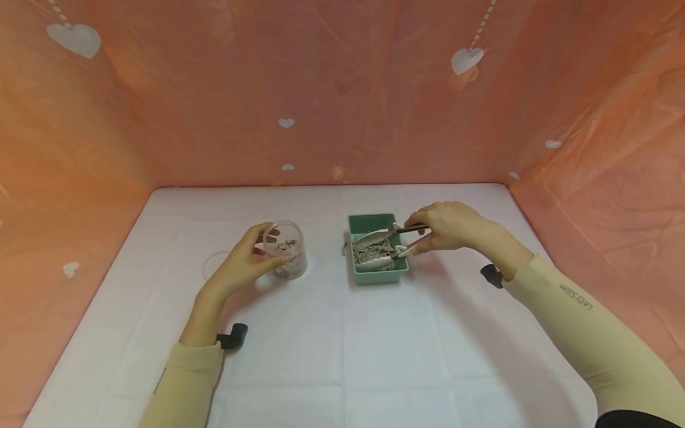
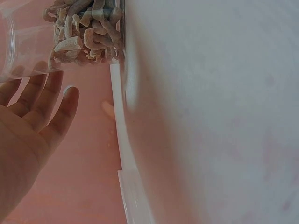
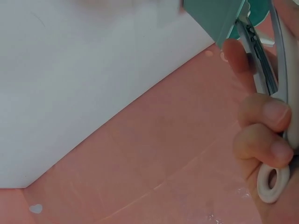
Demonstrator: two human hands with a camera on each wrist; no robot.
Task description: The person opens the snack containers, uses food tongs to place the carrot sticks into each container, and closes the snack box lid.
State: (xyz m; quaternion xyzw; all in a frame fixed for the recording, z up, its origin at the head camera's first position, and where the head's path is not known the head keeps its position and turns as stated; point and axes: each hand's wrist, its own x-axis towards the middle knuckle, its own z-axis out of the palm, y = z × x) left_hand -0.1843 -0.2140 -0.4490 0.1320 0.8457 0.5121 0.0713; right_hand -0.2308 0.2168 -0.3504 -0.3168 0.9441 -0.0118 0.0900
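My left hand (image 1: 241, 264) holds a clear, open-topped plastic jar (image 1: 299, 261), thumb on the near side and fingers round the far side. The jar stands upright on the table, its lower part filled with brownish, curled dried pieces (image 2: 88, 37). In my right hand (image 1: 449, 226) is a pair of tongs (image 1: 412, 228) with pale, scoop-like ends and a ring (image 3: 273, 184) at the handle end. Those ends are spread apart inside a green rectangular container (image 1: 381, 277), over more of the dried pieces (image 1: 371, 252). Whether they touch any is unclear.
A thin transparent round rim, perhaps a lid (image 1: 206, 267), lies left of the jar, partly behind my left hand. One small loose piece (image 1: 343, 248) is beside the green container's left wall. Orange cloth (image 1: 342, 89) with hearts surrounds the white table (image 1: 342, 345).
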